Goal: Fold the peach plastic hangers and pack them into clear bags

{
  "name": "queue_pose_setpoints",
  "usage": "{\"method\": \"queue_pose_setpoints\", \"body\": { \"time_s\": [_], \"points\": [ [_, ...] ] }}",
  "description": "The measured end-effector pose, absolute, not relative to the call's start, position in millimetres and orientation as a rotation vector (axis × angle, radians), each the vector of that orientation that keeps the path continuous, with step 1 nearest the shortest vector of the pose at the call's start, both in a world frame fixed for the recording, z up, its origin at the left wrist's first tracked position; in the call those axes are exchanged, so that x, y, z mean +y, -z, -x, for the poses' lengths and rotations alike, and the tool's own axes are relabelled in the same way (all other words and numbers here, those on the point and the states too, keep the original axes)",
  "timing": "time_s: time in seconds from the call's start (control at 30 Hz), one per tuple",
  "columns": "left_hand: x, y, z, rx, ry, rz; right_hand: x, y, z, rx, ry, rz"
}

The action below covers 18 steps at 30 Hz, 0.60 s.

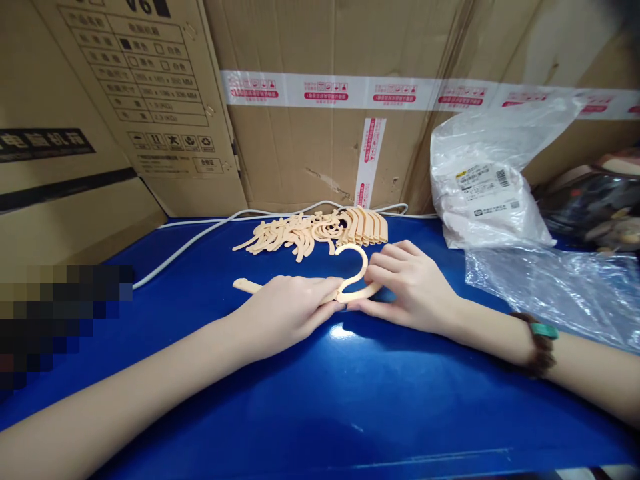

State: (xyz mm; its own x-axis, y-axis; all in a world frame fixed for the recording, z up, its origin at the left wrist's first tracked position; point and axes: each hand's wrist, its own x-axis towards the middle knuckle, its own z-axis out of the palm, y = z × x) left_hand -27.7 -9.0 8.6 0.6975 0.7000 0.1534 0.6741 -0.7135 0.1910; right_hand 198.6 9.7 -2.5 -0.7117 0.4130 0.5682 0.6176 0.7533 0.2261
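A cream-coloured clothes hanger (356,294) is held between both hands just above the blue table, its hook curving upward. My left hand (287,310) is closed on the hanger's left arm, whose tip sticks out past the knuckles. Fingers and thumb of my right hand (413,290) pinch the right arm close to the hook. That arm's far end is hidden behind the fingers. Behind the hands lies a pile of loose hanger hooks and pieces (300,233). Beside it on the right is a neat row of curved hanger arms (366,227).
Cardboard boxes (310,40) stand along the back and left of the blue table (320,400). A white cable (185,241) runs behind the pile. On the right are a labelled plastic bag (480,193) and a clear plastic sheet (555,287). The far left edge is pixelated.
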Motion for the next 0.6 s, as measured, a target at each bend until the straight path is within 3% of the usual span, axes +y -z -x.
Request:
{"method": "queue_pose_setpoints", "body": {
  "time_s": [0.37, 0.6],
  "points": [
    [-11.7, -12.7, 28.0, 1.200, -0.391, -2.859, 2.5, 0.3, -199.5, -2.268, 0.747, 0.647],
    [-11.9, -10.5, 28.7, 1.193, -0.388, -2.820, 6.6, 2.2, -197.4, -2.428, 0.516, 0.583]
  ]
}}
